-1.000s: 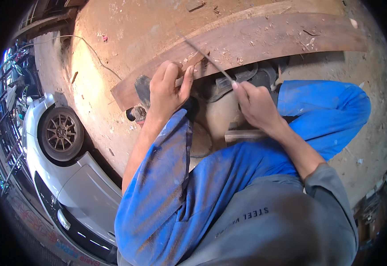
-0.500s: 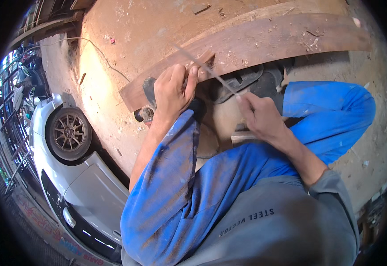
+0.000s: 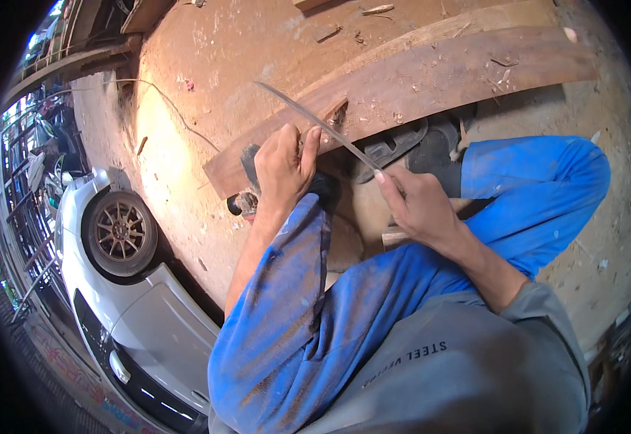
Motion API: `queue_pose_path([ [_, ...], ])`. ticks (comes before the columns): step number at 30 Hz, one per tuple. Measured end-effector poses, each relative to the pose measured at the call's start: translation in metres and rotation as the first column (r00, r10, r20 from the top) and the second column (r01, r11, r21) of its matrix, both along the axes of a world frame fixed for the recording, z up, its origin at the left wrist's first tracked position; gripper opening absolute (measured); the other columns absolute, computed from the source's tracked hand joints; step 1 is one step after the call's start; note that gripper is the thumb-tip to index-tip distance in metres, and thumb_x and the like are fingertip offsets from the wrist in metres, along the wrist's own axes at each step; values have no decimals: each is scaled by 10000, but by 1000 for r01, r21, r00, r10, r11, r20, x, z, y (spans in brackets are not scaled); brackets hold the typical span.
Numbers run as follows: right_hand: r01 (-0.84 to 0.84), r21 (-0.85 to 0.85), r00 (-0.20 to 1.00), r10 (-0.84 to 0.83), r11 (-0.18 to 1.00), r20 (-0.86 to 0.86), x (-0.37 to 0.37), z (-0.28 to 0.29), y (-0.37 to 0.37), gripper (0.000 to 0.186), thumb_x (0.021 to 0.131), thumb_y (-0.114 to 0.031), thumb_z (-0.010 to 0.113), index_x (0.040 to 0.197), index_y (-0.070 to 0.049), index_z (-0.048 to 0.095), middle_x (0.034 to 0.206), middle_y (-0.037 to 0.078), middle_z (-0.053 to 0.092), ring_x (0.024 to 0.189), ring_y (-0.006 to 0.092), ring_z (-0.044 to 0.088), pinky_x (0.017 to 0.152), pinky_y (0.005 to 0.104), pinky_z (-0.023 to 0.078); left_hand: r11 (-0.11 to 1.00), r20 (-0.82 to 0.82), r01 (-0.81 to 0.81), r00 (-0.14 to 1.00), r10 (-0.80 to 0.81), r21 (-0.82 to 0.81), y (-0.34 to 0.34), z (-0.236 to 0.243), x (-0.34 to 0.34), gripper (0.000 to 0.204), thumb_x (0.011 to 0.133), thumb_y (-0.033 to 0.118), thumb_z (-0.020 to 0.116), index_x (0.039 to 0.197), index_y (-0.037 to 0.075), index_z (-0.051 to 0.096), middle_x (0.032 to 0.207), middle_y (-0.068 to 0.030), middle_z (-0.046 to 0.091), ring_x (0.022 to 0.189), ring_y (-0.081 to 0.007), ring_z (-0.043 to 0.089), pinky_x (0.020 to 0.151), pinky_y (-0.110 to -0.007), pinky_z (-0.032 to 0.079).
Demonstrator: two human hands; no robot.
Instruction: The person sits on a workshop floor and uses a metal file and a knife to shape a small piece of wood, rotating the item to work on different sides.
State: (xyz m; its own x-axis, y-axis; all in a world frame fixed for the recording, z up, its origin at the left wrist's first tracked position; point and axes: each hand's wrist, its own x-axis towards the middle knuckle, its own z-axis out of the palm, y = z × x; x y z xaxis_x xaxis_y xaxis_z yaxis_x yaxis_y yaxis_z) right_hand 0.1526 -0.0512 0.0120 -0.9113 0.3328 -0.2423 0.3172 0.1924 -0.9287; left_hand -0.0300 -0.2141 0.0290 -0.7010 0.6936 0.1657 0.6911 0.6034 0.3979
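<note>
Left hand (image 3: 284,165) is closed round a small brown wooden piece (image 3: 334,108), thumb up along it; only the pointed far end sticks out, rest hidden in the fist. The piece is over the near edge of the long brown plank (image 3: 460,72), angled up and to the right; can't tell if it rests flat on it. Right hand (image 3: 425,206) is wrapped tight on the near end of a long thin metal tool (image 3: 324,126), fingers curled, no gap showing. Tool runs up-left from that fist, bowed by the lens, and crosses the wooden piece just beside the left hand; can't tell if the two touch. Shavings (image 3: 504,63) are scattered on the plank, a paler wood strip (image 3: 489,20) along its far edge. Dark angular object (image 3: 395,148) sits partly under the near edge, kind unclear. Person sits on the dusty floor (image 3: 554,275), blue trousers (image 3: 540,170) bent at the knees, brown smears on the left leg, grey shirt (image 3: 467,354). Silver car (image 3: 149,311) with a bronze-spoked wheel (image 3: 121,233) on the left, thin cable (image 3: 178,113) on the floor beyond it
</note>
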Motion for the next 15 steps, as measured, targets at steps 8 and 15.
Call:
queue_pose_path([
  [8, 46, 52, 997, -43, 998, -58, -4, -15, 0, 329, 1023, -241, 629, 786, -19, 578, 584, 241, 575, 579, 457, 627, 502, 537, 459, 999, -41, 37, 998, -36, 2, 3, -1, -4, 477, 944, 326, 762, 709, 45, 457, 592, -139, 452, 529, -330, 488, 518, -425, 396],
  [15, -18, 44, 997, 21, 999, -70, -5, -11, 12, 230, 1021, -187, 635, 887, -1, 654, 613, 239, 547, 561, 438, 591, 486, 461, 420, 1000, -28, 20, 999, -19, 11, 4, -3, -4, 479, 946, 327, 758, 715, 47, 446, 593, -139, 449, 534, -330, 486, 519, -426, 389],
])
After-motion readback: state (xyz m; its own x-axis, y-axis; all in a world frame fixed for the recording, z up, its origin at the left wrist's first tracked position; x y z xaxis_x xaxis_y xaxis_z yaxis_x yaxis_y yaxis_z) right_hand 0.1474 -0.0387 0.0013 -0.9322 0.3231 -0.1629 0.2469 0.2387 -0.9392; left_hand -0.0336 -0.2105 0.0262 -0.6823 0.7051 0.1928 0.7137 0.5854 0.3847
